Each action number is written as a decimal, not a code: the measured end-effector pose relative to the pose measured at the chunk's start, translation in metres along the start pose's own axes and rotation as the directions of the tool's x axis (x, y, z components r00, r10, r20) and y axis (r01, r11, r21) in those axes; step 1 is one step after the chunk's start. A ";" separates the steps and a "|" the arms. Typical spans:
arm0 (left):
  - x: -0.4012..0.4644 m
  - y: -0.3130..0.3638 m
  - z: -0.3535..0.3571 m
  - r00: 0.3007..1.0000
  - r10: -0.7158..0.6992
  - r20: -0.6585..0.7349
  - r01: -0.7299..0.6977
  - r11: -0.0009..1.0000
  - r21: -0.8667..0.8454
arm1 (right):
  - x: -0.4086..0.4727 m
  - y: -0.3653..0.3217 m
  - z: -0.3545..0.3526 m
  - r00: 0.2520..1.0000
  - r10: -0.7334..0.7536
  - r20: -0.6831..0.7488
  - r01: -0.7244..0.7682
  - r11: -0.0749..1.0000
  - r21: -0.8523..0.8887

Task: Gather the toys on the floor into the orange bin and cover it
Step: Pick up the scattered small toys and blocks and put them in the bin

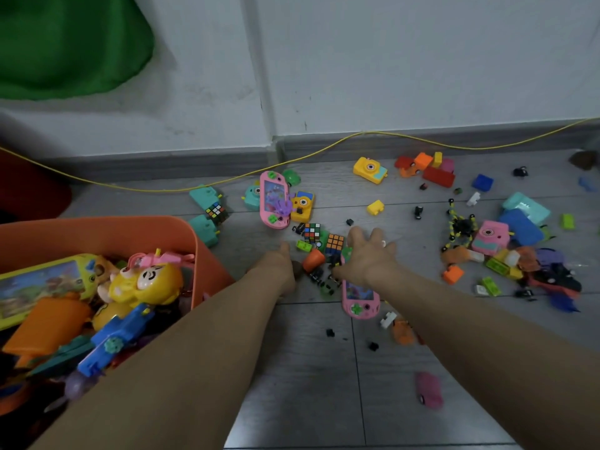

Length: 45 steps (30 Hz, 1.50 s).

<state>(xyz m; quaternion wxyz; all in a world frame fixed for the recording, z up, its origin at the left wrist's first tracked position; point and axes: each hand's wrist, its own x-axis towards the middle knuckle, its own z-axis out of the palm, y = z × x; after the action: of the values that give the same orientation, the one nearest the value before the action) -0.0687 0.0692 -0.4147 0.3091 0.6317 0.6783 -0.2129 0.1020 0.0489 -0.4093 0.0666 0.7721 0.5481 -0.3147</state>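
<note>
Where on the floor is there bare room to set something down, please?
Bare floor lies near the camera, between the two forearms and left of the pink car. A smaller gap sits between the yellow camera and yellow block. It is crowded around both hands and at the right-hand pile.

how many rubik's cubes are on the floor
3: one between the teal toys by the orange bin, two side by side just beyond the hands. More may be hidden under the piles.
</note>
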 end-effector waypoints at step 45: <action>-0.021 -0.011 0.010 0.990 -0.127 0.068 0.117 0.984 0.133 | -0.002 0.017 -0.035 0.851 -0.214 0.479 -0.431 0.233 0.871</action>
<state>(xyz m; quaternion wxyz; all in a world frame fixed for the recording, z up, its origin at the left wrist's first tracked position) -0.0782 0.0464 -0.4084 0.2799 0.5989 0.6883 -0.2987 0.1312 0.0563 -0.3845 -0.2584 0.5700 0.1380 -0.7677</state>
